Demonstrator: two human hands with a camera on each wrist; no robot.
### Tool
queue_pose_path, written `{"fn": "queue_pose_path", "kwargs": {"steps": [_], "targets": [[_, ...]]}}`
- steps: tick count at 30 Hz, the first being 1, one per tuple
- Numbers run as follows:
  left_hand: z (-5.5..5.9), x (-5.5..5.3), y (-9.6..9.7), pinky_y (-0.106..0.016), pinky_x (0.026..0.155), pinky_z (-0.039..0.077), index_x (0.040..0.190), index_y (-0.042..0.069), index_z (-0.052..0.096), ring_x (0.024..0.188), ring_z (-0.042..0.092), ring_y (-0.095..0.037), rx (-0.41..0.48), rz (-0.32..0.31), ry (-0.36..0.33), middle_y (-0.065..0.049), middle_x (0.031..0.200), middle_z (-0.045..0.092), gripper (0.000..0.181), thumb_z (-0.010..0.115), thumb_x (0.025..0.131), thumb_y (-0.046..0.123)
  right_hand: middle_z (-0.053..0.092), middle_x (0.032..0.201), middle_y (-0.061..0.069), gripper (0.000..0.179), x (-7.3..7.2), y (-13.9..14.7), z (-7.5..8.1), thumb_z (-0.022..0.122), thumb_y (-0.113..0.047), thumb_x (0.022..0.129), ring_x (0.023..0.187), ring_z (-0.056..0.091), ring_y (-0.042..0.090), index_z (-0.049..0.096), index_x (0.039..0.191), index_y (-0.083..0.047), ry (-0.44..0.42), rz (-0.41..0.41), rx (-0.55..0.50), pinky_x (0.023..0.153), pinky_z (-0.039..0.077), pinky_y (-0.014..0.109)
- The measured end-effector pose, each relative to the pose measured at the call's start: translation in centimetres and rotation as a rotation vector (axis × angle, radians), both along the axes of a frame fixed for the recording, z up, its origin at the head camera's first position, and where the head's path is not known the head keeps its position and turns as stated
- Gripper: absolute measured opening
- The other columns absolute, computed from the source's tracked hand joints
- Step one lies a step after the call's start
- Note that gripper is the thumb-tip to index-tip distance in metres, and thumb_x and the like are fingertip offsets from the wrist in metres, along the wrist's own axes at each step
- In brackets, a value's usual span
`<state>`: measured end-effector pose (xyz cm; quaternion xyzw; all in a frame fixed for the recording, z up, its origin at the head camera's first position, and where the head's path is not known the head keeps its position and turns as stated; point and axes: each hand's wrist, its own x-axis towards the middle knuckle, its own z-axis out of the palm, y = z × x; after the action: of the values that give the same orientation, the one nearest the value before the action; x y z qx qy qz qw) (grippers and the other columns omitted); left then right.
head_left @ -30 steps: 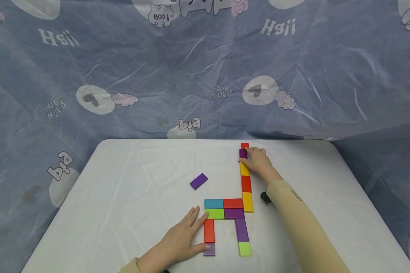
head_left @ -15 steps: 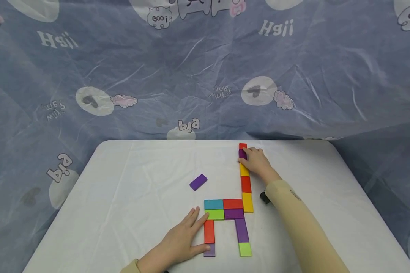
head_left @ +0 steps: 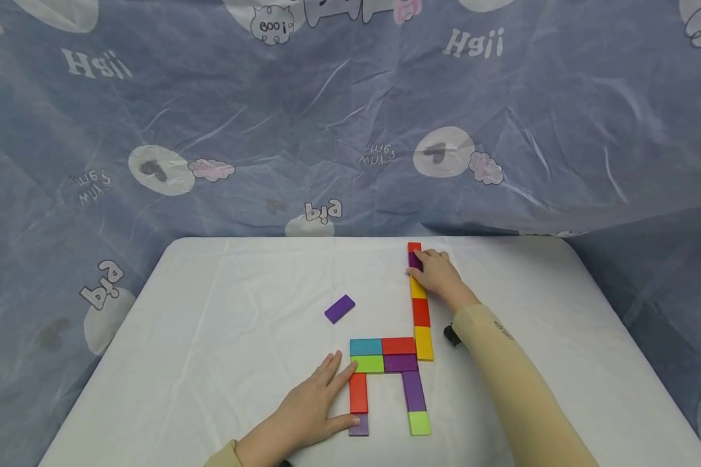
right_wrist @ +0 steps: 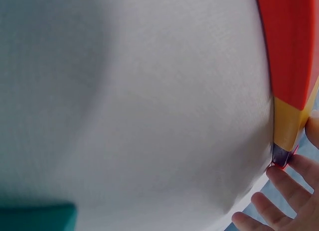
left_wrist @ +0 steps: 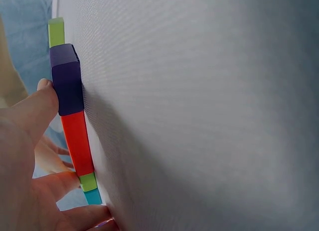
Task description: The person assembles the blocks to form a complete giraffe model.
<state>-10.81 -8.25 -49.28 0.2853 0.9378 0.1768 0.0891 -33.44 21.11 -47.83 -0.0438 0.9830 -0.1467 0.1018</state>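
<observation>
Flat coloured blocks lie on a white-covered table (head_left: 257, 285). My left hand (head_left: 312, 405) rests beside the left leg of the arrangement, fingers extended. Its thumb touches the light purple block (head_left: 359, 425), and its index fingertip meets the lime green block (head_left: 368, 364) above the red block (head_left: 358, 392). At the far end of the upright row, my right hand (head_left: 439, 272) pinches a dark purple block (head_left: 415, 261) with thumb and index finger. A red block (head_left: 414, 246) caps that row; a yellow block (head_left: 418, 288) sits below, partly behind the hand.
A loose purple block (head_left: 340, 309) lies tilted left of the row. A small black object (head_left: 452, 335) shows beside the right sleeve (head_left: 520, 389). Behind the table hangs a blue-grey patterned cloth (head_left: 304, 117). A teal edge (right_wrist: 37, 218) enters the right wrist view.
The red end block and the dark purple block have shifted slightly left, into line with each other. My left hand stays in place.
</observation>
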Motion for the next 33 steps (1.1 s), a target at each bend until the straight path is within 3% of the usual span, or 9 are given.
{"fn": "queue_pose_path", "kwargs": {"steps": [10, 16, 20, 25, 33], "targets": [[0.1, 0.0, 0.0, -0.049, 0.099, 0.051, 0.154, 0.018, 0.036, 0.145, 0.035, -0.034, -0.007, 0.002, -0.003, -0.018, 0.158, 0.034, 0.083, 0.06, 0.088, 0.063, 0.037, 0.151, 0.027, 0.068, 0.3, 0.0, 0.4, 0.055, -0.037, 0.099, 0.131, 0.035, 0.047, 0.031, 0.154, -0.006, -0.017, -0.017, -0.026, 0.109, 0.039, 0.056], [0.1, 0.0, 0.0, -0.049, 0.099, 0.051, 0.154, 0.018, 0.036, 0.145, 0.035, -0.034, -0.006, 0.004, -0.008, -0.018, 0.158, 0.034, 0.083, 0.06, 0.088, 0.064, 0.032, 0.154, 0.027, 0.066, 1.5, 0.8, 2.1, 0.051, -0.04, 0.1, 0.137, 0.031, 0.05, 0.031, 0.154, -0.008, -0.076, -0.057, -0.1, 0.11, 0.033, 0.063], [0.1, 0.0, 0.0, -0.049, 0.098, 0.051, 0.154, 0.019, 0.035, 0.146, 0.035, -0.034, -0.005, 0.006, -0.017, -0.017, 0.158, 0.033, 0.084, 0.06, 0.087, 0.064, 0.032, 0.152, 0.03, 0.067, 3.5, 1.8, 3.5, 0.052, -0.041, 0.099, 0.138, 0.032, 0.048, 0.035, 0.152, -0.005, -0.138, -0.057, -0.113, 0.109, 0.033, 0.065], [0.3, 0.0, 0.0, -0.049, 0.1, 0.05, 0.154, 0.018, 0.036, 0.145, 0.035, -0.035, 0.003, 0.006, -0.012, -0.018, 0.158, 0.034, 0.084, 0.061, 0.088, 0.063, 0.042, 0.144, 0.033, 0.064, 7.2, 3.6, 4.3, 0.054, -0.041, 0.099, 0.13, 0.042, 0.048, 0.042, 0.146, 0.001, -0.168, -0.052, -0.091, 0.104, 0.04, 0.063], [0.3, 0.1, -0.1, -0.049, 0.1, 0.05, 0.153, 0.017, 0.036, 0.145, 0.035, -0.035, 0.007, -0.001, -0.003, -0.019, 0.157, 0.034, 0.083, 0.06, 0.088, 0.063, 0.058, 0.118, 0.03, 0.057, 12.8, 6.1, 3.1, 0.066, -0.034, 0.093, 0.101, 0.057, 0.039, 0.056, 0.129, 0.008, -0.07, -0.102, -0.059, 0.09, 0.051, 0.055]]}}
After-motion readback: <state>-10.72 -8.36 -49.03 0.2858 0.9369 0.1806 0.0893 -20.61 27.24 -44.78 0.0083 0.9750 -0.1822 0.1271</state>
